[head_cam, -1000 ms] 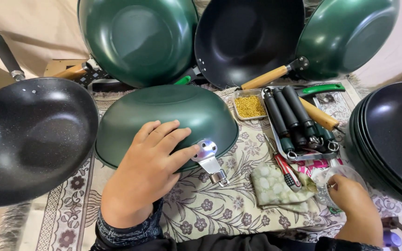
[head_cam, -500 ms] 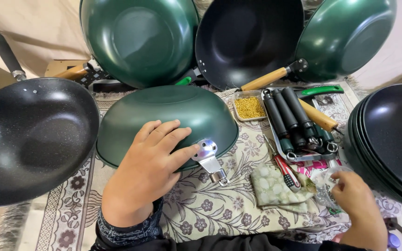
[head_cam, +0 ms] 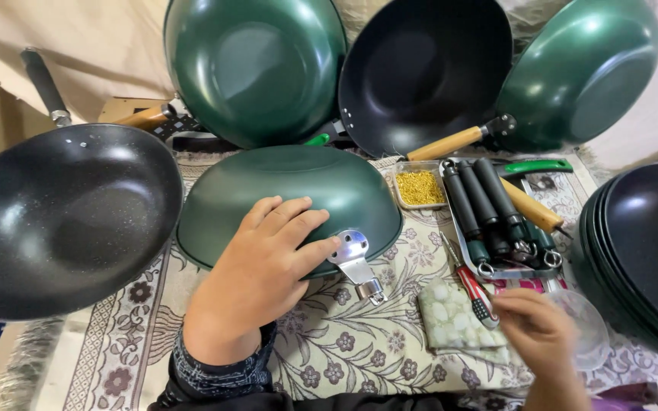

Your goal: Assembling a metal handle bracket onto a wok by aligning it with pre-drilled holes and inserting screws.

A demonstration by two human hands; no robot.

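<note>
A green wok (head_cam: 291, 190) lies upside down on the patterned mat, with a shiny metal handle bracket (head_cam: 356, 259) sticking out of its near rim. My left hand (head_cam: 264, 278) lies flat on the wok's near side, fingers spread, fingertips next to the bracket. My right hand (head_cam: 538, 331) hovers low at the right, fingers loosely curled and blurred, over a clear plastic bowl (head_cam: 584, 327). It is beside a red-handled screwdriver (head_cam: 472, 291) and a folded pale cloth (head_cam: 451, 316). I cannot tell whether it holds anything.
A tray of black handles (head_cam: 489, 209) and a small box of yellow bits (head_cam: 419, 186) sit behind the right hand. A black wok (head_cam: 62, 217) is at the left, stacked black woks (head_cam: 641, 243) at the right. More green and black woks lean at the back.
My right hand has drifted left and nearer, toward the screwdriver and cloth. My left hand and the upside-down wok have stayed put.
</note>
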